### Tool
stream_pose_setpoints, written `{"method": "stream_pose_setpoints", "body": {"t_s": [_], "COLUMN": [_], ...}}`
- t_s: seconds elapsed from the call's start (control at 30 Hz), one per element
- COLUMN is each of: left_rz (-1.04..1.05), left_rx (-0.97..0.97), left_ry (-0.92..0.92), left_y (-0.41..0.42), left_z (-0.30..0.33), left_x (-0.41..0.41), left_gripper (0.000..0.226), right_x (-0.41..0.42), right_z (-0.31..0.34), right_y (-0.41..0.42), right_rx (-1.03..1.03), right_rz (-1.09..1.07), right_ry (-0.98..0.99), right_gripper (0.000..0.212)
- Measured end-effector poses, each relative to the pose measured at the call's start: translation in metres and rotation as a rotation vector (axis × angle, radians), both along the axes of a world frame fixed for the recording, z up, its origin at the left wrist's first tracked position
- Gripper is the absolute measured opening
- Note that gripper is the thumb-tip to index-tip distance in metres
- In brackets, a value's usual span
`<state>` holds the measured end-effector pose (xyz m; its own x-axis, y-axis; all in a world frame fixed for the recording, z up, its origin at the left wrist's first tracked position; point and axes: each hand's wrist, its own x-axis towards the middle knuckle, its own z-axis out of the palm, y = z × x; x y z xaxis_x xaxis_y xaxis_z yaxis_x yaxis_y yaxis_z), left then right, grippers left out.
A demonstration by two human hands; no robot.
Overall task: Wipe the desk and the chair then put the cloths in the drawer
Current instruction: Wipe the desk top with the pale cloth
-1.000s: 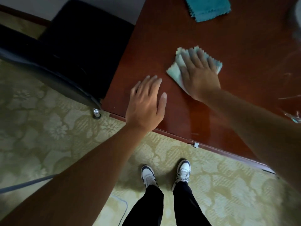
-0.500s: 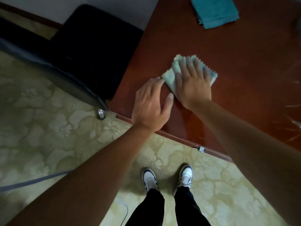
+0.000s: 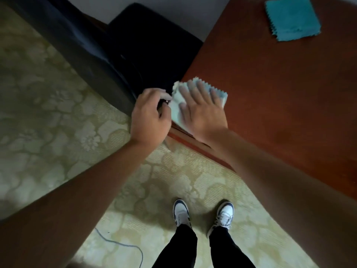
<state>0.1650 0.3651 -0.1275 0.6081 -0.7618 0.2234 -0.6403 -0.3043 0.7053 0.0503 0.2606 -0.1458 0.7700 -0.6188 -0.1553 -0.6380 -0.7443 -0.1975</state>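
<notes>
- A black chair [image 3: 146,49] stands tight against the corner of the red-brown surface [image 3: 270,97], its dark backrest slanting across the carpet [image 3: 48,113] on the left.
- Two cloths are in sight. The pale cloth [image 3: 176,111] lies at the near-left corner of the surface, its zigzag edge poking out beyond the fingertips and one side hanging over the rim.
- The teal cloth [image 3: 292,19] lies flat and alone near the far edge, well apart from both hands.
- Right hand [image 3: 201,111]: flat, fingers straight and spread, pressing down on the pale cloth; it is blurred.
- Left hand [image 3: 151,115]: off the surface at the corner, fingers curled, touching the pale cloth's left edge. I cannot tell whether it actually pinches the cloth.
- Two white-and-dark sneakers [image 3: 181,212] stand on the patterned carpet below.
- One thin cable [image 3: 123,245] curls across the carpet near the left forearm.
</notes>
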Motion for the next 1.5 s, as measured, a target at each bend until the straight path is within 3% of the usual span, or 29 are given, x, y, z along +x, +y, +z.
{"method": "stream_pose_setpoints", "body": {"t_s": [0.13,0.27,0.4,0.9,1.07,1.3,1.5], "left_rz": [-0.025,-0.218,-0.3,-0.759,-0.707,-0.571,-0.509], "left_rx": [0.019,0.069,0.116,0.187,0.188,0.332,0.302], "left_ry": [-0.006,-0.093,-0.076,-0.107,-0.079,-0.389,-0.348], "left_y": [-0.015,-0.043,-0.073,-0.169,-0.183,-0.186,-0.187], "left_z": [0.001,-0.004,-0.002,0.001,0.007,-0.02,-0.022], "left_x": [-0.022,-0.064,-0.1,-0.364,-0.393,-0.379,-0.379], "left_gripper": [0.028,0.035,0.033,0.037,0.023,0.051,0.05], "right_x": [0.003,-0.025,-0.068,-0.37,-0.415,-0.446,-0.438], "right_z": [-0.001,-0.001,-0.003,0.003,-0.001,0.001,-0.002], "right_y": [0.01,0.0,-0.033,-0.099,-0.1,-0.174,-0.228], "right_rx": [0.015,-0.04,-0.031,-0.052,-0.036,-0.071,-0.07], "right_rz": [-0.131,-0.142,-0.254,-0.501,-0.453,-0.377,-0.398], "right_ry": [-0.001,0.139,0.128,0.186,0.094,0.066,0.045], "right_gripper": [0.06,0.07,0.073,0.066,0.065,0.065,0.058]}}
